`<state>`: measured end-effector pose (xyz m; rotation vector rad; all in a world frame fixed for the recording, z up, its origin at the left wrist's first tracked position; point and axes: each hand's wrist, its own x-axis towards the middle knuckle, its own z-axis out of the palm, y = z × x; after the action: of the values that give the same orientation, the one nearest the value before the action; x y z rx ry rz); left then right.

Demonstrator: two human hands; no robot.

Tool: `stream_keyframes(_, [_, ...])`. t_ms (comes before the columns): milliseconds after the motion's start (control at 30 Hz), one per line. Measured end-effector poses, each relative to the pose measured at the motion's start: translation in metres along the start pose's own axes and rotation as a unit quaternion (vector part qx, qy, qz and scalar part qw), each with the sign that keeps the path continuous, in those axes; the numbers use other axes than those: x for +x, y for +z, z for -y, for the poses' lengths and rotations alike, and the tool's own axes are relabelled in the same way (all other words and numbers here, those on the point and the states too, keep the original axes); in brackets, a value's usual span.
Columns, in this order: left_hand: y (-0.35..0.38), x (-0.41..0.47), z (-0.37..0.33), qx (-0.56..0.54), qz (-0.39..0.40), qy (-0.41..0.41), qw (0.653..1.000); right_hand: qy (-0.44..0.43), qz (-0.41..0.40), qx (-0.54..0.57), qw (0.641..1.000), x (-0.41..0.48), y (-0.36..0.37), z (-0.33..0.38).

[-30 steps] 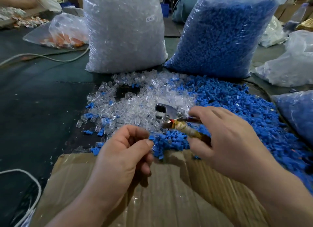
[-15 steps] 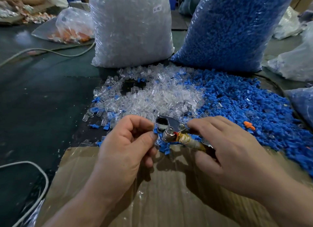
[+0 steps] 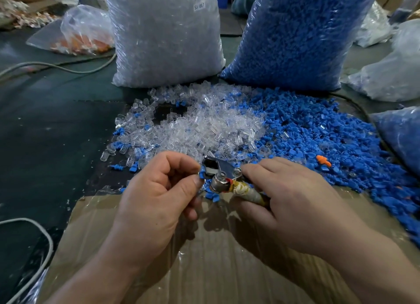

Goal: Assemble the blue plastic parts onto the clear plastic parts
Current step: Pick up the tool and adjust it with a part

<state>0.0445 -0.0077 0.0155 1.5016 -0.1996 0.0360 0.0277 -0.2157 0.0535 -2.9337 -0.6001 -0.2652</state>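
My left hand [image 3: 156, 190] pinches a small blue plastic part [image 3: 201, 174] between thumb and forefinger, right against the jaw of a metal hand tool [image 3: 219, 174]. My right hand [image 3: 293, 201] grips that tool by its tape-wrapped handle [image 3: 246, 192]. Whether a clear part sits in the tool is hidden. Behind the hands a heap of clear plastic parts [image 3: 200, 126] spreads over the mat, and a larger heap of blue plastic parts [image 3: 318, 131] lies to its right.
A flattened cardboard sheet [image 3: 204, 258] lies under my hands. At the back stand a big bag of clear parts [image 3: 163, 35] and a big bag of blue parts [image 3: 295, 35]. Smaller bags sit at right and back left. A white cable [image 3: 43, 242] loops at left.
Both hands came closer together near the cardboard's far edge. My left hand brought the blue part up to the tool's jaw.
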Motion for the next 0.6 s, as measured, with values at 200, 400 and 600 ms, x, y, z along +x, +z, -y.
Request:
stream_keyframes(200, [0.000, -0.001, -0.005, 0.004, 0.000, -0.003, 1.000, 0.022, 0.011, 0.008, 1.000, -0.001, -0.002, 0.004])
stream_keyframes(400, [-0.005, 0.004, -0.003, 0.047, -0.052, -0.051, 0.996, 0.083, 0.031, -0.025, 0.996, 0.006, 0.008, -0.016])
stream_keyframes(600, [0.003, -0.001, -0.004, 0.070, -0.013, -0.093, 0.993, 0.121, 0.053, -0.070, 0.989, 0.023, 0.016, -0.026])
